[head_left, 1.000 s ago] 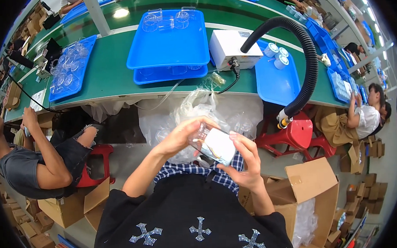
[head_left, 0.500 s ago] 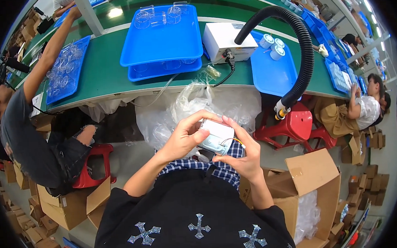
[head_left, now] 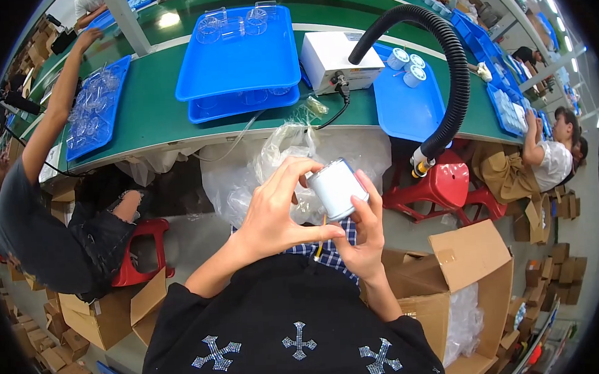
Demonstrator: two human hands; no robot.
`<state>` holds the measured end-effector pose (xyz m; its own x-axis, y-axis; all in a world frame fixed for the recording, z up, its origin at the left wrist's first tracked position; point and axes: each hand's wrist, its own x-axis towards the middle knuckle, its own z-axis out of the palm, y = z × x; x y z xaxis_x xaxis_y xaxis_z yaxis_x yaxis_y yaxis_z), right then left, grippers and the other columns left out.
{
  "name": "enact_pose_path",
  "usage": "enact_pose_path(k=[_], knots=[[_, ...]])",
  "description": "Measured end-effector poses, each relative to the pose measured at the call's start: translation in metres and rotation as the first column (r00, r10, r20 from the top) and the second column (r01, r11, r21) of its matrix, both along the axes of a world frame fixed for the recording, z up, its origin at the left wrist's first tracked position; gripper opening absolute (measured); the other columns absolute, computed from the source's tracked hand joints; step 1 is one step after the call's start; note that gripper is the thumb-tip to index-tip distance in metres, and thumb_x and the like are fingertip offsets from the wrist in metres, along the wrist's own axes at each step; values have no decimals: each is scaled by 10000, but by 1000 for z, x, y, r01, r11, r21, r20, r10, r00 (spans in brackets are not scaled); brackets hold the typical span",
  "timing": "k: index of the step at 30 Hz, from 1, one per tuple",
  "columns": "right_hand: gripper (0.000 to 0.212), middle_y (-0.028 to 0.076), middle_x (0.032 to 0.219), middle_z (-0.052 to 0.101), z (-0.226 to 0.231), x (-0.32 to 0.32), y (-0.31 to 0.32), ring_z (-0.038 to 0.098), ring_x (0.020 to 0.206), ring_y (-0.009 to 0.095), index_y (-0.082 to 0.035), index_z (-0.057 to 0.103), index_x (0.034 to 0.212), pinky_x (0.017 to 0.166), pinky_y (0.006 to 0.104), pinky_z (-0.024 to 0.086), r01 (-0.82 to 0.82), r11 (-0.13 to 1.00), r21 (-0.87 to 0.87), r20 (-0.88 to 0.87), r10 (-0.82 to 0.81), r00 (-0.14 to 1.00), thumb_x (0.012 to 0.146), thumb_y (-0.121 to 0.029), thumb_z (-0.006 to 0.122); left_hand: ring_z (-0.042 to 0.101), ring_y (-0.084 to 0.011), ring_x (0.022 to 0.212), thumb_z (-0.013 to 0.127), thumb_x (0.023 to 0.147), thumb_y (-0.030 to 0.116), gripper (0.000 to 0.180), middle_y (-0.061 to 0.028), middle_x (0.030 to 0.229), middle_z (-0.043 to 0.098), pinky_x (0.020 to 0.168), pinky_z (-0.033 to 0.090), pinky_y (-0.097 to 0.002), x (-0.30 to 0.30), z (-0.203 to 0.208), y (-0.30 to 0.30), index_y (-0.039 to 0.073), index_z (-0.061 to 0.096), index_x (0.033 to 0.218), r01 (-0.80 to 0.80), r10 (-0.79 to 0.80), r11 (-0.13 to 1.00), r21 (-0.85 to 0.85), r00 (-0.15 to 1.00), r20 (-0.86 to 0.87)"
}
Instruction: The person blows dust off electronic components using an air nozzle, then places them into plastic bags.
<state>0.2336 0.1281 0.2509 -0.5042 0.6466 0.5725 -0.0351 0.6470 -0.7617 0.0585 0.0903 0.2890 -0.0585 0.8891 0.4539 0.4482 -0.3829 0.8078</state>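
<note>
A small white cylinder-shaped part [head_left: 336, 187] with a clear rim sits between both my hands, over my lap. My right hand [head_left: 363, 232] cups it from below and the right, fingers up along its side. My left hand [head_left: 278, 205] arches over it from the left, thumb and fingertips pinching its upper edge. Behind my hands a large clear plastic bag [head_left: 284, 154] hangs below the green table's edge [head_left: 167, 119].
On the green table lie stacked blue trays [head_left: 242, 61], a white box [head_left: 339, 56] with a black ribbed hose [head_left: 449, 64], and a blue tray with white cylinders [head_left: 408, 93]. A person on a red stool reaches left [head_left: 50, 220]. Open cardboard box [head_left: 454, 294] at my right; red stool [head_left: 442, 186].
The white cylinder has been turned in my hands so its side faces up. The person on the left has risen and reached an arm up to the table.
</note>
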Motion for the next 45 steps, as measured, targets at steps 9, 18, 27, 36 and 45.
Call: enact_pose_path(k=[9,18,27,36,45], knots=[[543,294,1363,295,3,23,-15,421,1188,409,24,459,1233,982,457,343,-173,965,-195,-383,87,920,700,98,531,479,-319,1052,783,510,145,704,-139,1127,462,864,393,-385,-6,-9,2,37,445,1118,-13,13,1000,-2,987,-158],[740,204,1352,373,3,15,9,371,1257,286,3,392,1287,1056,387,237,-168,952,-256,10,176,984,621,-50,710,443,-306,1098,792,530,150,742,-129,1155,451,903,365,-384,-4,-7,-8,52,428,1168,192,-197,980,-45,965,-171],[786,172,1284,442,-18,-11,21,392,1232,270,27,367,1278,1060,378,237,-393,836,-382,-266,308,913,594,-27,752,524,-259,997,793,556,219,675,-111,1063,562,917,339,-378,-29,-7,-18,27,515,1140,108,-98,987,115,991,-88],[554,148,1320,433,-79,13,42,472,1167,253,-8,377,1310,982,358,358,-56,687,-725,-60,18,998,805,-49,600,545,-196,909,762,671,198,557,-108,951,602,829,415,-342,-165,-67,14,-7,501,1119,-729,713,684,-9,666,217],[223,50,897,611,-99,136,155,557,721,90,0,566,1073,631,201,442,576,569,-587,-104,-759,643,904,-131,502,502,-342,995,657,740,293,396,-195,1045,516,837,407,-413,-342,-121,38,61,554,1043,-982,906,158,106,102,-411]])
